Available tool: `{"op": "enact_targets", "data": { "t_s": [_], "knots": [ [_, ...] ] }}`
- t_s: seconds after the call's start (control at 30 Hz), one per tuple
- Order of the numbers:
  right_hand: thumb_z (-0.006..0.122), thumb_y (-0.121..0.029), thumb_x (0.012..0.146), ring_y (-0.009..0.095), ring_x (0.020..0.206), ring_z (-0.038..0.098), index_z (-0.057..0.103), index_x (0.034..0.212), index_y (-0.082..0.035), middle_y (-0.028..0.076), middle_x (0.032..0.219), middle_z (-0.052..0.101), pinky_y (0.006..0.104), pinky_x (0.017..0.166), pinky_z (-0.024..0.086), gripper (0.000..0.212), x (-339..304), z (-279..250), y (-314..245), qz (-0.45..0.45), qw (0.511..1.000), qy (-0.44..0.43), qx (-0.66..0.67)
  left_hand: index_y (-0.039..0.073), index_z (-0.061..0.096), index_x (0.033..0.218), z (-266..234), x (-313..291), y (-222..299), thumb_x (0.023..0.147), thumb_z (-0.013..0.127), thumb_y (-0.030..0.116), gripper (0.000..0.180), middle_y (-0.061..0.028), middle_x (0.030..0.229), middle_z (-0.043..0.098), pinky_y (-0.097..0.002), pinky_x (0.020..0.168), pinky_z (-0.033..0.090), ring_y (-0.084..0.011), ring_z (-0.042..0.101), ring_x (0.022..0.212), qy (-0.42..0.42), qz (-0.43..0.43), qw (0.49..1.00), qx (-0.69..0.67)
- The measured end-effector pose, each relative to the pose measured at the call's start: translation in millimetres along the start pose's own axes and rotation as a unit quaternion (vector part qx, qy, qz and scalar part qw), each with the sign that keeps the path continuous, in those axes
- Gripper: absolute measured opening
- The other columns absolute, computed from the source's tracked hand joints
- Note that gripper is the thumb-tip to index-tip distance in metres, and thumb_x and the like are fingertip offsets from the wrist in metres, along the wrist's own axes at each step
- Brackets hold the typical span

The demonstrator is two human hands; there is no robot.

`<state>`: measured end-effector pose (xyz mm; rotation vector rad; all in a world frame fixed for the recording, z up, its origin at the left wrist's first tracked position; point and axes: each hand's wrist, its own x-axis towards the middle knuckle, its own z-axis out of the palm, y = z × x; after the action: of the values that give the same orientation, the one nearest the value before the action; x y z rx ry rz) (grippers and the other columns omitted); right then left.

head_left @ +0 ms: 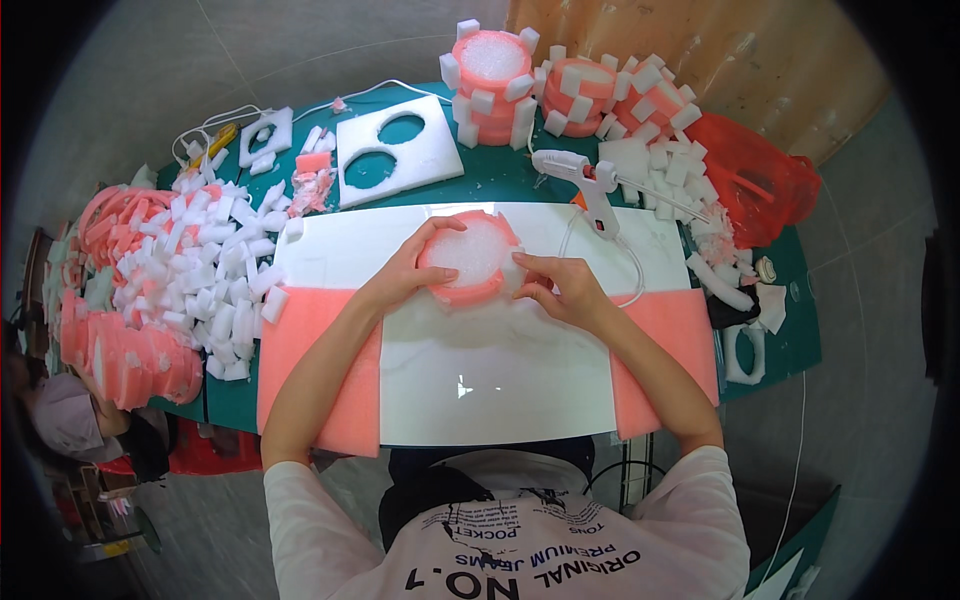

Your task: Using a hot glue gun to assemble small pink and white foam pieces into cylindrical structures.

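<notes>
Over the white glossy board (490, 380) is a round foam piece (470, 255) with a pink rim and a white bubbly middle. My left hand (405, 272) grips its left side, thumb lying across the face and fingers around the far rim. At the right edge of the piece, my right hand (568, 288) pinches a small white foam block (516, 268) between thumb and fingertips, against the pink rim. A white glue gun (590, 185) rests beyond my right hand, its nozzle pointing right.
Loose white foam blocks (215, 265) heap at left beside stacked pink foam rings (140, 355). A white foam sheet with two round holes (440, 150) lies behind. Block-studded pink foam cylinders (492, 85) stand at the back, near a red plastic bag (750, 180). Pink foam sheets (318, 370) flank the board.
</notes>
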<state>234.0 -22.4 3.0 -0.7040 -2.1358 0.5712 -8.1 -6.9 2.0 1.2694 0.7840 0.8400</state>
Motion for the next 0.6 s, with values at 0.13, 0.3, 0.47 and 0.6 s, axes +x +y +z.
{"op": "enact_targets", "data": {
  "t_s": [0.13,0.3,0.47,0.6],
  "knots": [
    [0.067,-0.008,0.070,0.017,0.056,0.059,0.054,0.109,-0.009,0.005,0.065,0.060,0.0252,0.052,0.046,0.041,-0.9,0.7,1.9,-0.002,1.000,0.002,0.005,0.010,0.042,0.113,-0.4,0.4,-0.9,0.064,0.064,0.010,0.055,-0.0066,0.113,0.042,-0.0279,0.091,0.035,-0.0187,0.041,0.108,-0.007,0.001,1.000,-0.010],
    [0.068,-0.008,0.069,0.017,0.056,0.058,0.054,0.109,-0.009,0.005,0.065,0.060,0.0254,0.052,0.046,0.042,0.2,0.3,0.5,-0.011,1.000,0.005,0.003,0.010,0.042,0.114,-0.7,0.1,-0.6,0.064,0.064,0.009,0.054,-0.0065,0.114,0.041,-0.0280,0.091,0.035,-0.0185,0.041,0.108,-0.009,-0.001,1.000,-0.009],
    [0.068,-0.008,0.069,0.017,0.056,0.058,0.054,0.109,-0.010,0.005,0.064,0.060,0.0255,0.052,0.046,0.043,-0.2,0.2,1.3,-0.016,1.000,0.006,-0.004,0.010,0.042,0.114,0.2,-0.4,0.5,0.064,0.064,0.010,0.055,-0.0065,0.114,0.041,-0.0278,0.092,0.034,-0.0186,0.040,0.109,-0.006,-0.003,1.000,-0.009],
    [0.069,-0.007,0.068,0.017,0.056,0.058,0.054,0.108,-0.010,0.005,0.066,0.060,0.0255,0.052,0.047,0.043,0.4,0.1,-0.2,-0.016,1.000,0.017,-0.009,0.010,0.042,0.114,0.3,-0.1,-0.1,0.064,0.064,0.010,0.055,-0.0067,0.115,0.041,-0.0278,0.092,0.034,-0.0186,0.040,0.109,-0.011,0.003,1.000,-0.012]
  ]
}}
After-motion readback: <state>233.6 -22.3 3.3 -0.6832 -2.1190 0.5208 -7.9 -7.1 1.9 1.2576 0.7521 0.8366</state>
